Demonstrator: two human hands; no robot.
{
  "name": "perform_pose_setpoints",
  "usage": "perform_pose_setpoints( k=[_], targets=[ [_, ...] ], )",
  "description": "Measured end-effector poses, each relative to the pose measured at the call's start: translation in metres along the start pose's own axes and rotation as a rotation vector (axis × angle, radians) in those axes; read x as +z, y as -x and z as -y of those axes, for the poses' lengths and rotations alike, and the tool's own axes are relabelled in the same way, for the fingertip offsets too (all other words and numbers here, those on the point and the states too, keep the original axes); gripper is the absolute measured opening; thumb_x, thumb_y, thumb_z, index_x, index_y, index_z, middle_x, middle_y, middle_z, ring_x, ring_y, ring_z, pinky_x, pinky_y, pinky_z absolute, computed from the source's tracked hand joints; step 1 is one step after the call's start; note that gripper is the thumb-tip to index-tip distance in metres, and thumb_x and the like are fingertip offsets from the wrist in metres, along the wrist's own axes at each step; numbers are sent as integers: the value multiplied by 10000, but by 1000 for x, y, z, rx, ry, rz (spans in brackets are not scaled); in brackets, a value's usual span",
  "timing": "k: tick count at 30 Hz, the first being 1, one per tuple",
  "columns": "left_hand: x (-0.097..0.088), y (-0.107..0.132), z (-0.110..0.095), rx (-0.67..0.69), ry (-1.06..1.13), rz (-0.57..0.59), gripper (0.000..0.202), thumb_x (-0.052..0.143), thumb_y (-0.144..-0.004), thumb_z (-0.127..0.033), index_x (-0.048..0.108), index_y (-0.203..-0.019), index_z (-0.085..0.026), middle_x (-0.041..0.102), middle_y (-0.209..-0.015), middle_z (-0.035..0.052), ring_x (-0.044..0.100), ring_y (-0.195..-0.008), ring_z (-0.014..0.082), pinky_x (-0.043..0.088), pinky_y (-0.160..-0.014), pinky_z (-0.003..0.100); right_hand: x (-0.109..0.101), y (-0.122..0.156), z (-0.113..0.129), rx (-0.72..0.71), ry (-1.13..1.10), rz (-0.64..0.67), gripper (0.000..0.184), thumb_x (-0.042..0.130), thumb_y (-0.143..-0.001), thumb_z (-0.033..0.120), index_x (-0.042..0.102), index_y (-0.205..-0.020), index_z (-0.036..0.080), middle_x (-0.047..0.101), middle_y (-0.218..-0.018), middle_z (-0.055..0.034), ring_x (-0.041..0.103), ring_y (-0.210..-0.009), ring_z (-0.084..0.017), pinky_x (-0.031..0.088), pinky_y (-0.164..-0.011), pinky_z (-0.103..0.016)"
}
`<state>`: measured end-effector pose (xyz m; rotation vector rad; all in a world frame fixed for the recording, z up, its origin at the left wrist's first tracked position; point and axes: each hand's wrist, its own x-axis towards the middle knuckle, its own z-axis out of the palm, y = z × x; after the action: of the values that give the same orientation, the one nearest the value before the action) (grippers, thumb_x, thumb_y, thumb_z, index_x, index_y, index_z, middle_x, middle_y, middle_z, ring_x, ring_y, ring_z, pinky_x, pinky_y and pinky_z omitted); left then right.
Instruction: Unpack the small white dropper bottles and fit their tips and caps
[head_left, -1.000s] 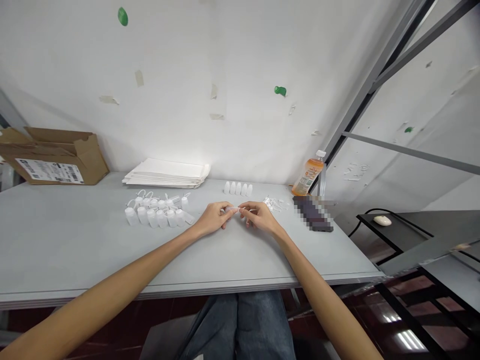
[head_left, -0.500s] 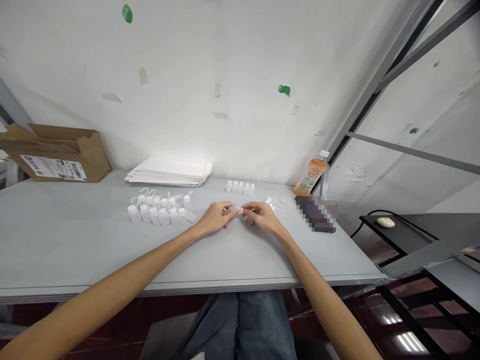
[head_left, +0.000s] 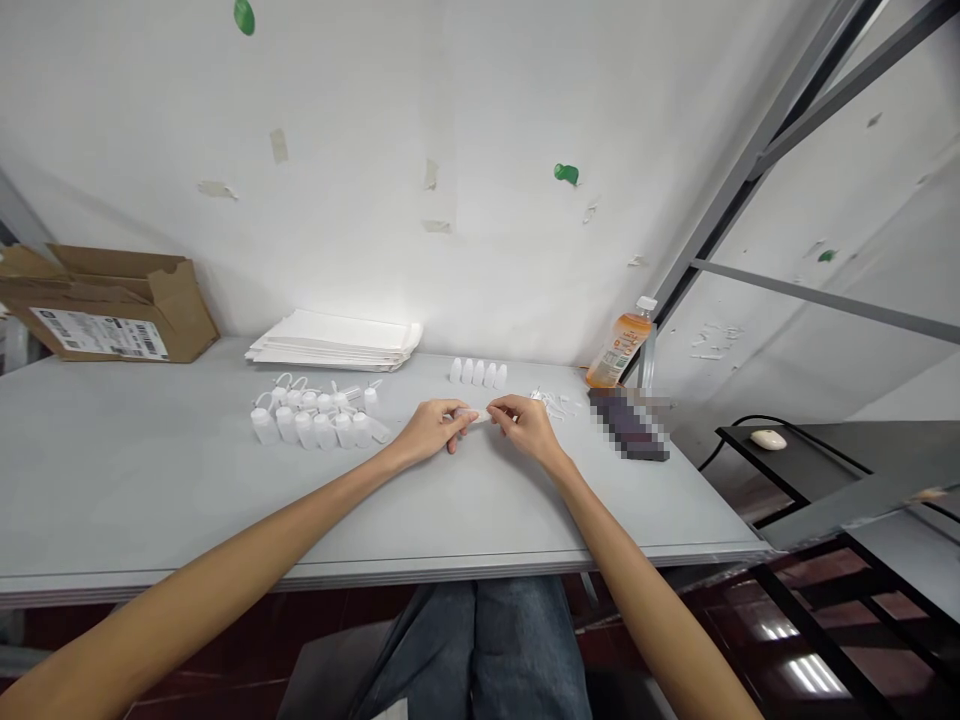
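Observation:
Over the middle of the table, my left hand (head_left: 433,428) is closed around a small white plastic bottle (head_left: 471,412), mostly covered by the fingers. Facing it, my right hand (head_left: 523,425) pinches thumb and forefinger together at the bottle's right end. What those fingertips hold is too small to make out. Left of my left hand stand two rows of white squeeze bottles (head_left: 305,430), several with looped cap straps. Beyond my hands, a short row of small white bottles (head_left: 478,373) without straps stands near the wall. Small white nozzle-like parts (head_left: 553,405) lie beside my right hand.
A stack of white sheets (head_left: 337,340) lies against the wall, with an open cardboard box (head_left: 120,305) to its left. At the right stand an orange drink bottle (head_left: 619,345) and a dark blurred-out object (head_left: 628,425). The grey table (head_left: 450,520) ends before my knees.
My right fingertips have shifted slightly right, away from my left hand, showing a thin white piece between the hands. The view has also moved a little.

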<state>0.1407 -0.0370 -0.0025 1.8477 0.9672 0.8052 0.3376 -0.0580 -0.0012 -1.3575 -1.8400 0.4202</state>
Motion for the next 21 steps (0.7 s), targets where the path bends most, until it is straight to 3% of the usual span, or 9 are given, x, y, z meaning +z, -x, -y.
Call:
perform_pose_setpoints(
  k=[5,10,21],
  targets=[
    [2,0,-2,0,-7,-14,441,550,-838,-588,646,-814,-159,637,-691,-3,569,-460,101,451,-585,250,3,0,-2,-35,167,-22,213,512,-885,231,709,-807,205,704,-762,-29,605,-671,-150,408,-670,-262],
    [3,-2,-1,-6,-2,-9,442,518,-863,-582,623,-784,-160,683,-734,14,582,-442,97,455,-575,248,4,2,-1,-34,308,-83,241,485,-907,219,718,-843,215,705,-805,-41,589,-689,-157,360,-632,-260],
    [6,-1,-7,-48,-1,-3,483,491,-890,-559,605,-658,-150,657,-612,25,595,-426,106,339,-385,197,10,3,-2,-25,512,-198,296,439,-953,233,724,-884,193,676,-808,-53,526,-627,-138,225,-552,-272]
  ],
)
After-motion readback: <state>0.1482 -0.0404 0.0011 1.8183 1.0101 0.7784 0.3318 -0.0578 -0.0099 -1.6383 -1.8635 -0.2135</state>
